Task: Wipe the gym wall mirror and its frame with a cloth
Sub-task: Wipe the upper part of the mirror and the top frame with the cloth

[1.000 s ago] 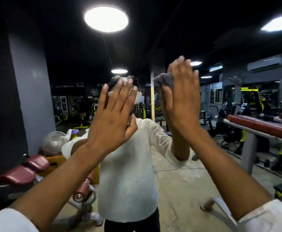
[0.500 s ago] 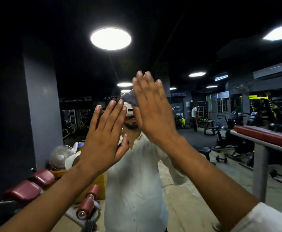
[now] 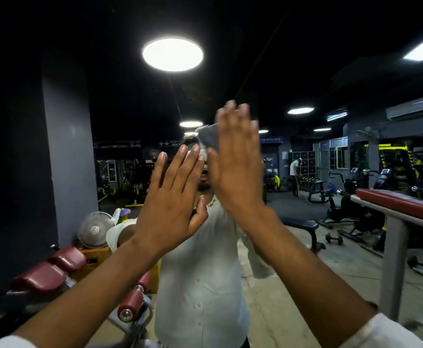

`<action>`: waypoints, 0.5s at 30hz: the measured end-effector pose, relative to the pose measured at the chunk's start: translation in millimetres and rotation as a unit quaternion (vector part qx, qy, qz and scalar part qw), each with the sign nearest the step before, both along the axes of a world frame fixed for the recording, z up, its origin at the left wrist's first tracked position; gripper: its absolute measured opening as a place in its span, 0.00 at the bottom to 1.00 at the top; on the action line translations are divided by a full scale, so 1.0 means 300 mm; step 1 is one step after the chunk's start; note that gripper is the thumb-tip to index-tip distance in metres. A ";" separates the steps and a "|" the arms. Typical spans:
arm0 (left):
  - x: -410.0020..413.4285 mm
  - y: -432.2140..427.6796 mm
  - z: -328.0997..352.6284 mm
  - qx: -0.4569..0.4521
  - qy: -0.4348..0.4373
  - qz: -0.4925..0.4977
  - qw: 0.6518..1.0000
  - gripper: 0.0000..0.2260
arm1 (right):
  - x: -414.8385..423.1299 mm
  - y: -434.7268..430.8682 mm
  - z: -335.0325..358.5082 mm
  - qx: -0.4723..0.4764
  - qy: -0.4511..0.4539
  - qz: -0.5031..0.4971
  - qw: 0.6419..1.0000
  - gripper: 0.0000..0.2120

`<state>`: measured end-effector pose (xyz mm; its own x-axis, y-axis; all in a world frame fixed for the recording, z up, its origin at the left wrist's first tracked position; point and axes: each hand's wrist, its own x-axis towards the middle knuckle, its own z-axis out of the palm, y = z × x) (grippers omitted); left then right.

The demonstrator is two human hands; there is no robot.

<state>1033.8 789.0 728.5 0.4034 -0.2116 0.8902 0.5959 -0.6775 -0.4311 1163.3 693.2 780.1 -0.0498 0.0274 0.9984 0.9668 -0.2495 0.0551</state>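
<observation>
The wall mirror [image 3: 305, 259] fills the whole view and reflects me and the gym behind me. No frame edge shows. My right hand [image 3: 235, 162] is raised at head height with straight fingers, pressing a grey cloth [image 3: 209, 138] flat against the glass. Only the cloth's upper left corner sticks out from under the palm. My left hand [image 3: 172, 197] lies flat on the mirror just left of and below the right one, fingers spread and straight, holding nothing.
Reflected in the glass: a grey pillar [image 3: 67, 151] at left, red padded rollers [image 3: 49, 270] and a small fan [image 3: 94, 229] at lower left, a red padded bench [image 3: 401, 204] at right, bikes and dumbbells behind, a person [image 3: 294, 177] far back.
My right hand slid the cloth left across the glass, from right of the reflected head to over it. The left hand stayed flat on the mirror. My head tilted upward.
</observation>
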 end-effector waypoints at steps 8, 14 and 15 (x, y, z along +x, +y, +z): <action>-0.014 -0.014 -0.091 -0.005 0.031 -0.016 0.999 0.34 | 0.186 -0.138 -0.137 -0.030 0.020 -0.037 0.999 0.33; 0.024 -0.043 -0.219 0.005 0.055 -0.028 0.998 0.33 | 0.174 -0.137 -0.286 0.036 0.103 -0.017 0.994 0.33; 0.027 -0.044 -0.235 0.008 0.060 -0.030 0.998 0.33 | 0.153 -0.126 -0.364 0.014 0.086 -0.013 0.996 0.33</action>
<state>1042.0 775.7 658.1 0.4931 -0.2531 0.8324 0.4973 -0.7031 -0.5083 1209.3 655.5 671.0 0.1218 -0.0021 0.9926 0.9544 -0.2743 -0.1177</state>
